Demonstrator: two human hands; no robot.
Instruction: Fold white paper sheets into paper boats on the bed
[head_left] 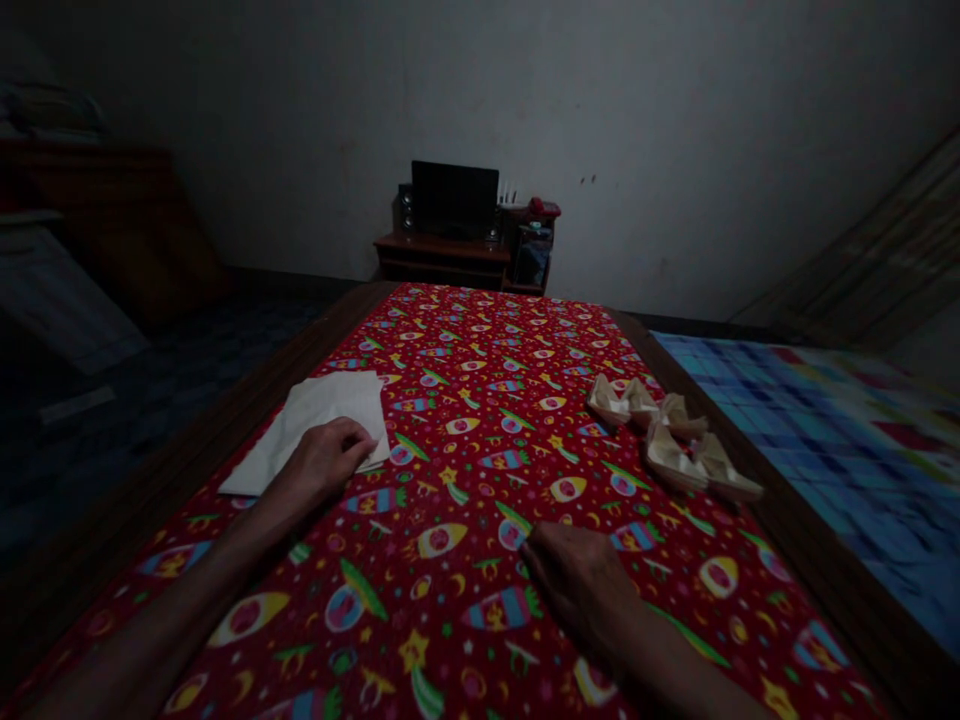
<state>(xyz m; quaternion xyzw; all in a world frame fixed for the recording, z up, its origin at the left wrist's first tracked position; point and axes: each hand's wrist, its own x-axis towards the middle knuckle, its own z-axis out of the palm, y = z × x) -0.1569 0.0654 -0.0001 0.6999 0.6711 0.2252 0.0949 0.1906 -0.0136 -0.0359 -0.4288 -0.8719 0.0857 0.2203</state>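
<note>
A stack of whitish paper sheets [330, 395] lies on the left part of the red patterned tablecloth [480, 400]. My left hand [334, 455] rests over its near right corner, fingers curled and thumb and forefinger pinched at the paper's edge. Farther right and nearer to me, my right hand [577, 575] is closed in a loose fist on the cloth, with nothing showing in it. Several folded paper shapes [675, 440], open and pointed like small boxes, stand in a cluster near the table's right edge.
Dark wooden borders [697, 390] run along the table's sides. Beyond the far end, a monitor [455, 197] and speakers stand on a desk [442, 250] against the wall. A blue plaid surface [795, 430] lies to the right, a wooden cabinet [112, 220] to the left. The room is dim.
</note>
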